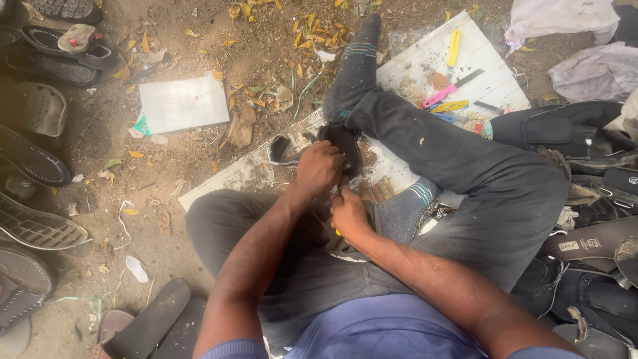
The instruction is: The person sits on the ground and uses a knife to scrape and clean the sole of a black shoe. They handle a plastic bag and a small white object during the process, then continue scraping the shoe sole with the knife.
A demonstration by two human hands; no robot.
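I am sitting on the ground with my left hand (319, 166) curled over a black sandal (345, 147), my grip closing tightly around its near end and pressing it down against the white board (425, 56). The sandal's long axis is running away from me, from my knuckles toward my outstretched leg, and its far end is pointing up the board; a loose strap (282, 151) is arching out just left of my left grip. My right hand (349, 214) is sitting just below and slightly right of the left, fingers clenching into a fist around a small tool with a yellow bit (337, 232) showing under the palm; what kind of tool it is I cannot tell. The sandal is lying directly above this right grip, touching it or nearly so. Well beyond both grips, up and to the right, a pink-handled knife (450, 88) and a yellow cutter (453, 46) are lying on the board.
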